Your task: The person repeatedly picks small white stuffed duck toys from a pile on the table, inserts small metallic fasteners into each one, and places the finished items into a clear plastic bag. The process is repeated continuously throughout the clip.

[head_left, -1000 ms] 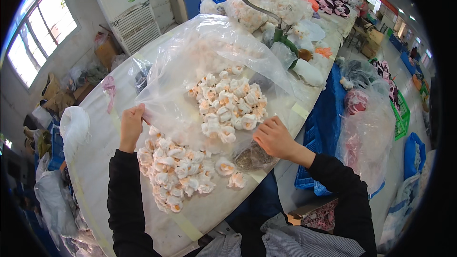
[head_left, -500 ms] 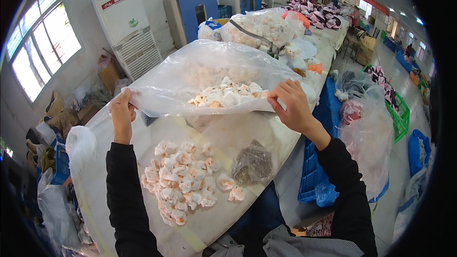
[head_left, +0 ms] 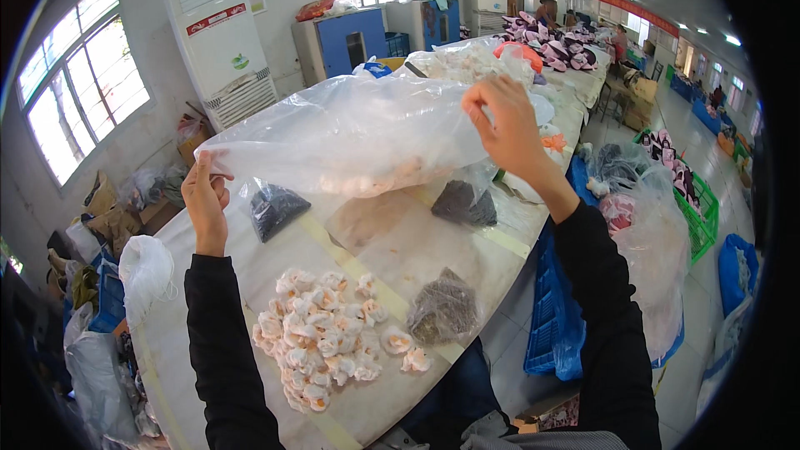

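Observation:
A large clear plastic bag [head_left: 325,133] is stretched above the table between my two hands. My left hand [head_left: 206,200] pinches its left corner, and my right hand [head_left: 510,129] is closed on the right side of its edge. Several white-and-orange fluffy pieces show blurred through the bag's lower part. Nearer me, a loose pile of the same white-and-orange pieces [head_left: 321,333] lies on the pale tabletop, two of them set apart on its right. Beside these is a small clear bag of dark grains [head_left: 444,308].
Two dark-filled bags, one on the left [head_left: 277,210] and one on the right [head_left: 467,203], lie under the raised bag. White netting [head_left: 145,271] hangs at the table's left edge. A blue crate [head_left: 546,317] stands right of the table. Pink-and-black pieces [head_left: 550,40] are heaped at the far end.
Both hands have raised the bag's near edge, the right one higher. The pieces inside have gone from plain sight to blurred behind plastic, and the dark-filled bags beneath have come into view.

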Demonstrator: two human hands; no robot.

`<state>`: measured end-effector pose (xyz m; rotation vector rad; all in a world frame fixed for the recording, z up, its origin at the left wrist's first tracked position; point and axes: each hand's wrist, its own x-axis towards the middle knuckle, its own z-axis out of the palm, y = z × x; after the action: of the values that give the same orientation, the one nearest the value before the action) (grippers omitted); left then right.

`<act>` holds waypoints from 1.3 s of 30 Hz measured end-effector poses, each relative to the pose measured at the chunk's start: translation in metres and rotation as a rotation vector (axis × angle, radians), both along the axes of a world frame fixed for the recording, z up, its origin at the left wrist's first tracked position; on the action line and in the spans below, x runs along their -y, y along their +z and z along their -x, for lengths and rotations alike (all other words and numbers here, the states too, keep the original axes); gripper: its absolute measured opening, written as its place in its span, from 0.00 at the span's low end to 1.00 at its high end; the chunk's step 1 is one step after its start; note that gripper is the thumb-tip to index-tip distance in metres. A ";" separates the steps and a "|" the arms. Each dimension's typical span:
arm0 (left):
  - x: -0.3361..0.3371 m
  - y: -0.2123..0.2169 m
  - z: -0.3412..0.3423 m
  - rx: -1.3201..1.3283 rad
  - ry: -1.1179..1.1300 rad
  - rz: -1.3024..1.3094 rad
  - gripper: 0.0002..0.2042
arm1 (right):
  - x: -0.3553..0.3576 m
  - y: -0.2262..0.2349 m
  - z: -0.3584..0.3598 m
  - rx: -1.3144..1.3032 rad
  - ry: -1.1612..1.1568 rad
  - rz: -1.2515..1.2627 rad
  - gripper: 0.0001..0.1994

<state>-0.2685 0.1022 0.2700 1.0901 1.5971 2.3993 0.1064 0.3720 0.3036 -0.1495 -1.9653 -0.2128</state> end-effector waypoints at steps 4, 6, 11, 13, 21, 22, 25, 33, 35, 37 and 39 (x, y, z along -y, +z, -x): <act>0.003 0.002 0.015 0.049 -0.012 0.022 0.20 | -0.018 0.004 0.035 -0.026 -0.005 -0.010 0.04; -0.003 0.013 0.012 0.033 -0.032 0.033 0.20 | -0.019 0.010 0.048 0.056 -0.056 -0.190 0.04; 0.013 0.020 0.015 0.078 -0.034 -0.037 0.19 | -0.019 0.042 0.039 -0.078 -0.059 -0.121 0.03; 0.018 0.029 0.013 0.061 -0.038 -0.049 0.20 | -0.017 0.055 0.033 -0.082 -0.090 -0.169 0.03; 0.016 0.021 0.011 0.027 -0.030 -0.013 0.20 | -0.003 0.005 0.043 0.094 0.013 -0.153 0.07; 0.016 0.020 0.001 0.025 -0.025 0.004 0.20 | 0.001 -0.011 0.035 0.231 0.009 -0.149 0.07; 0.014 0.012 0.005 0.030 -0.039 0.022 0.19 | 0.005 -0.032 0.020 0.600 -0.028 -0.146 0.09; 0.017 0.011 0.003 0.035 0.001 -0.098 0.19 | -0.008 -0.031 0.012 0.659 -0.124 -0.167 0.06; 0.026 0.007 0.004 0.009 0.020 -0.059 0.19 | -0.006 -0.023 0.015 0.532 -0.056 -0.072 0.06; 0.034 0.008 0.004 0.039 0.028 -0.069 0.18 | -0.005 0.017 0.008 0.282 0.036 0.071 0.08; 0.040 0.009 0.013 0.014 0.022 -0.032 0.18 | -0.006 -0.005 0.011 0.566 0.036 0.159 0.14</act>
<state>-0.2816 0.0624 0.2787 1.0647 1.5795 2.4493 0.0951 0.3782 0.2989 -0.1689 -2.5474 -0.0773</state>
